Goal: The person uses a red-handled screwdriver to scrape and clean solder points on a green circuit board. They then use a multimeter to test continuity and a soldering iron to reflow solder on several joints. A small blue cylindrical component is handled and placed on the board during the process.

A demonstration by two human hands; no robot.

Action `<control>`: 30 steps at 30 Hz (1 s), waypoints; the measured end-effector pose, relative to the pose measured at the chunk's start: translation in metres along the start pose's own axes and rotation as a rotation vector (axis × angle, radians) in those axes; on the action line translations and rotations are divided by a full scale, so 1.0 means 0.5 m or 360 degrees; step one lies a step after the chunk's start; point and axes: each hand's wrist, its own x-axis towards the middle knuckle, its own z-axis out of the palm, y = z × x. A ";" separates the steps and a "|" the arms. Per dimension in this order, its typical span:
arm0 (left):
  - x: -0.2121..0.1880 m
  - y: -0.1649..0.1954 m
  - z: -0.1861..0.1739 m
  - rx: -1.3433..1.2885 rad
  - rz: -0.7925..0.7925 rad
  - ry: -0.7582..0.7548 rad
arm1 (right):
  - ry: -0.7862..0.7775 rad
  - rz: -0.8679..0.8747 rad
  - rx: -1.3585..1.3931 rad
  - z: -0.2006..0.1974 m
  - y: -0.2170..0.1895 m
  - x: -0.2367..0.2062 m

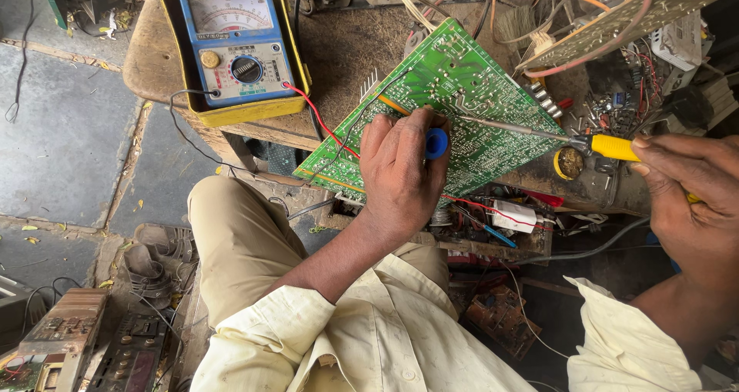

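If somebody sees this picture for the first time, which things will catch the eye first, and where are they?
The big green circuit board tilts across the middle, with the left hand on it gripping a blue-capped tool. From the right, the right hand holds a yellow-handled soldering iron whose tip reaches the board. At upper left, a blue analog meter sits in a yellow case on the worn bench.

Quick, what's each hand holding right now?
Left hand: closed on a blue-handled tool, resting on the green circuit board.
Right hand: closed on the yellow-handled soldering iron.
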 end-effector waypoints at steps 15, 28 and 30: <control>0.001 0.001 0.001 0.0035 0.0005 -0.0014 | 0.0021 0.0043 -0.0013 -0.001 -0.012 -0.002; 0.006 0.004 0.001 0.0045 -0.0005 -0.0017 | 0.0052 0.0026 -0.0163 -0.008 -0.049 0.013; 0.007 0.005 -0.004 0.0009 0.0021 0.0004 | 0.0077 0.0038 -0.0129 -0.007 -0.055 0.012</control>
